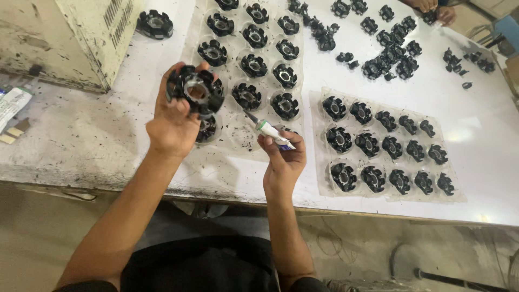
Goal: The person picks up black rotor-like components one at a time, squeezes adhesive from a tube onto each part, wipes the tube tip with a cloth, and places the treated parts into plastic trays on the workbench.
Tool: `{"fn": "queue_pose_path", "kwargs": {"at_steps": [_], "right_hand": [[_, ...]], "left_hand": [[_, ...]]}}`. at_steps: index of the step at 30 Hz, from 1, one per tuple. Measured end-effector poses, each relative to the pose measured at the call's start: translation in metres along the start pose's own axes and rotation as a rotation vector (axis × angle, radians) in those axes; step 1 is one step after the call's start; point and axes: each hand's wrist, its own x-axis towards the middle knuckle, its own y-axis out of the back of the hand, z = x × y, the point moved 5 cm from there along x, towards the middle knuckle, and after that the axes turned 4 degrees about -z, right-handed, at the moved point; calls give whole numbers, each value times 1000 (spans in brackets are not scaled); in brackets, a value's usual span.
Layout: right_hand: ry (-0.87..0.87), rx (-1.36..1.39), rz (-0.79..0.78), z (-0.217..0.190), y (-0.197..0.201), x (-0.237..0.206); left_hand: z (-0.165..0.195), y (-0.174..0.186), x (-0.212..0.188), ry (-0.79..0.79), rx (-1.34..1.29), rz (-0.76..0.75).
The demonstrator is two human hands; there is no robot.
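Worktable (108,135), white top, speckled w/ black smears; spans the whole view. At upper left a worn cream box (70,38), cut off by the frame edge.

Two clear blister trays: tray A (240,138), centre, holding black toothed rotor parts in rows; tray B (386,94), right, holding smaller black parts in three rows. Loose black parts (389,54) lie scattered beyond tray B. One rotor part (155,24) sits alone near the box.

Left hand (173,127): raised over tray A's near-left corner, fingers wrapped round a black rotor part (195,91), bore facing the camera.

Right hand (284,162): near the table's front edge, between the trays; thumb and fingers pinched narrow on a small white-and-green tube (273,133), its dark nozzle aimed up-left toward the held part, tip not touching it.

Risk (judgement): a hard squeeze could overfill or drip onto tray A, since the nozzle hangs above it; the held part could slip, the grip being by the rim only.

Unclear: tube contents; tray pocket under the left hand, hidden. A co-worker's hand (432,8) at top right is cropped. Flat packet (11,105) at far left is partly out of frame.
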Motion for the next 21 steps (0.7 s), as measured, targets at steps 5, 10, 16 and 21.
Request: {"fn": "queue_pose_path", "kwargs": {"at_steps": [5, 10, 16, 21], "right_hand": [[-6, -112, -72, -2, -21, 1], [155, -385, -74, -10, -33, -15], [337, -638, -129, -25, -45, -33], [512, -731, -206, -35, -60, -39]], "left_hand": [[-2, 16, 17, -132, 158, -88], [-4, 15, 7, -148, 602, -69], [3, -12, -2, -195, 498, -204], [6, -24, -3, -203, 432, -226]]}}
